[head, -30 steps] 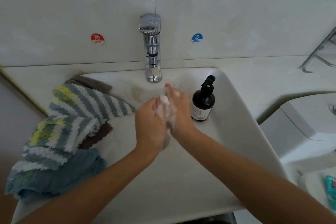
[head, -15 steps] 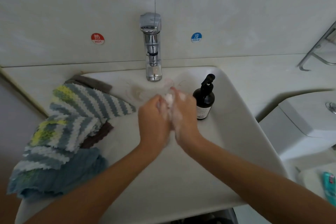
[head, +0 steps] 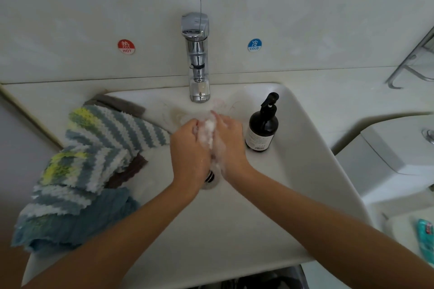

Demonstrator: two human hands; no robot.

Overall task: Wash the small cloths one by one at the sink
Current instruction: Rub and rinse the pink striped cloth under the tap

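Hands: left hand (head: 190,148) and right hand (head: 229,142) pressed together, lathered, under the faucet (head: 196,58); whether a cloth is clamped between them, cannot tell.
Cloths: striped cloths (head: 94,148) heaped left of the faucet, on the sink (head: 305,148) rim.
Handling: probably soft, limp, light, heavier wet; pinch a free corner.

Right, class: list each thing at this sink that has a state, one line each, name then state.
Chrome tap: no water seen running.
Dark pump soap bottle: upright in the white basin.
Left hand: lathered, pressed against right hand.
Striped fluffy cloth: draped over the basin's left rim.
Blue cloth: crumpled, unwashed.
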